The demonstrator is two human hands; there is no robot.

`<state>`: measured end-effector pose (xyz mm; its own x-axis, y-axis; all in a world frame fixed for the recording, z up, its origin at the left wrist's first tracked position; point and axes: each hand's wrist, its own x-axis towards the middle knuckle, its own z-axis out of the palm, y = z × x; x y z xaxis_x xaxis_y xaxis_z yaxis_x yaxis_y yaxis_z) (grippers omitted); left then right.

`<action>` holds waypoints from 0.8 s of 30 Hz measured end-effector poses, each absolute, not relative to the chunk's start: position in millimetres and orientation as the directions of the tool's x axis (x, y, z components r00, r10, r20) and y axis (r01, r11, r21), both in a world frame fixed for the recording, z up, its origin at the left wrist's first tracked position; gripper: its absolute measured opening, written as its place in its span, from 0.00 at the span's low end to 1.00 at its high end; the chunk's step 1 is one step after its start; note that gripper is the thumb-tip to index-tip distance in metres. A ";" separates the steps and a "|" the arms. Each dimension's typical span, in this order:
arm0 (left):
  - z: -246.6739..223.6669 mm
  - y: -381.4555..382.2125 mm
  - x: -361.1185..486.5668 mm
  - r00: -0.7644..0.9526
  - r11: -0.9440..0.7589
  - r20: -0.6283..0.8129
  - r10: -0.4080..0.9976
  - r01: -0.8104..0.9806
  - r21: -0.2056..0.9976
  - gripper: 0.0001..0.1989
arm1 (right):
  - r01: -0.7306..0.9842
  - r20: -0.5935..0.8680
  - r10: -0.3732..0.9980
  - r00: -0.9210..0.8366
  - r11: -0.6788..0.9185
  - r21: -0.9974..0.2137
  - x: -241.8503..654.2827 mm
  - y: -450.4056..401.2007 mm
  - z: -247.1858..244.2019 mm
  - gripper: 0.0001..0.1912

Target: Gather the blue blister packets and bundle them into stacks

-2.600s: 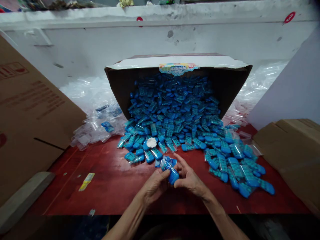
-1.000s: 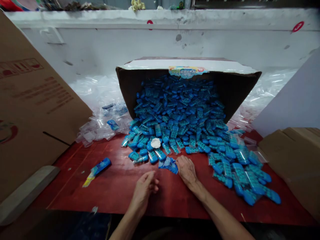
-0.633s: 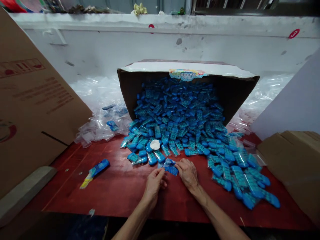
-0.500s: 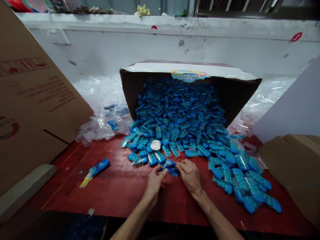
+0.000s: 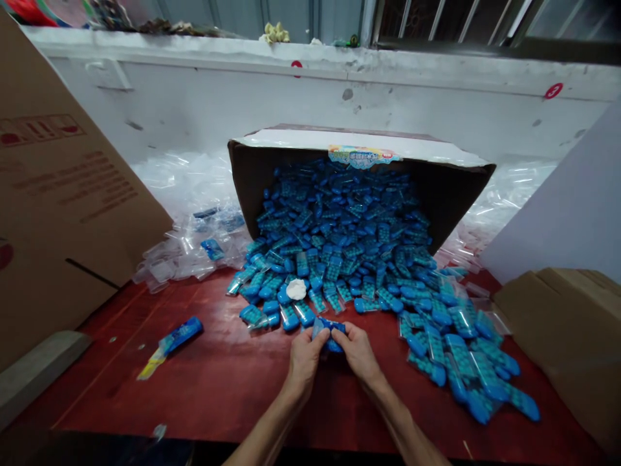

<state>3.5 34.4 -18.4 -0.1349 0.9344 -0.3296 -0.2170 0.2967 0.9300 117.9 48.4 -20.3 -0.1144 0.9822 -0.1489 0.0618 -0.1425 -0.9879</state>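
Note:
Between my two hands is a small blue printed plastic wrapper (image 5: 330, 325), crumpled, near the table's middle. My left hand (image 5: 305, 357) grips its left side, thumb on top. My right hand (image 5: 356, 353) pinches the right side the same way. Just beyond my fingers spreads a heap of small blue-capped clear packs (image 5: 339, 239) with blue-green pellets inside, spilling from a tipped cardboard box (image 5: 242, 188). On the heap's front edge lies a white round scalloped piece (image 5: 295, 289). A blue and yellow wrapped pack (image 5: 179, 336) rests alone to the left.
Clear plastic cases (image 5: 189, 239) are piled behind on the left, with more clear pieces (image 5: 507, 194) on the right. A tall carton (image 5: 72, 168) flanks the left, a brown box (image 5: 557, 330) the right. The red table (image 5: 218, 395) ends in front of me.
My hands have come closer together, and the thumbs now press on the wrapper, which looks more bunched. The view has shifted slightly, moving the surroundings a little left and down.

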 end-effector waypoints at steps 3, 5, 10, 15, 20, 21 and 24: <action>-18.1 36.0 8.2 -0.154 0.283 -0.338 0.928 -0.298 0.912 0.15 | 0.203 -0.097 0.994 -0.044 -0.086 -0.975 115.6 45.1 -21.6 0.13; -16.7 36.6 11.8 -0.138 0.290 -0.354 0.925 -0.346 0.892 0.15 | 0.274 -0.073 0.997 -0.006 -0.069 -0.959 113.8 43.3 -23.0 0.14; -9.0 35.8 14.9 -0.047 0.348 -0.403 0.914 -0.419 0.838 0.15 | 0.331 0.006 1.000 0.010 0.002 -0.944 112.7 41.4 -24.0 0.16; 0.3 30.8 -0.1 0.168 0.482 -0.457 0.874 -0.419 0.770 0.13 | 0.383 0.007 0.985 -0.172 0.073 -0.921 131.3 47.7 -7.7 0.18; -0.7 25.3 -11.6 0.142 0.543 -0.554 0.820 -0.496 0.677 0.12 | 0.870 0.086 0.975 -0.203 0.220 -0.441 162.8 72.2 8.2 0.10; -1.2 24.1 -12.3 0.157 0.559 -0.570 0.807 -0.513 0.651 0.12 | 0.932 0.053 0.981 -0.189 0.196 -0.306 166.6 77.3 8.1 0.12; -0.3 20.2 -13.0 0.204 0.591 -0.595 0.778 -0.559 0.581 0.11 | 0.972 -0.028 0.983 -0.180 0.173 -0.161 169.0 87.9 3.5 0.13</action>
<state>-13.0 20.2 -0.3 0.2040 0.7777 -0.5946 -0.5594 0.5910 0.5812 169.0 87.9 3.5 -0.1796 0.9834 -0.0278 0.9718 0.1729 -0.1606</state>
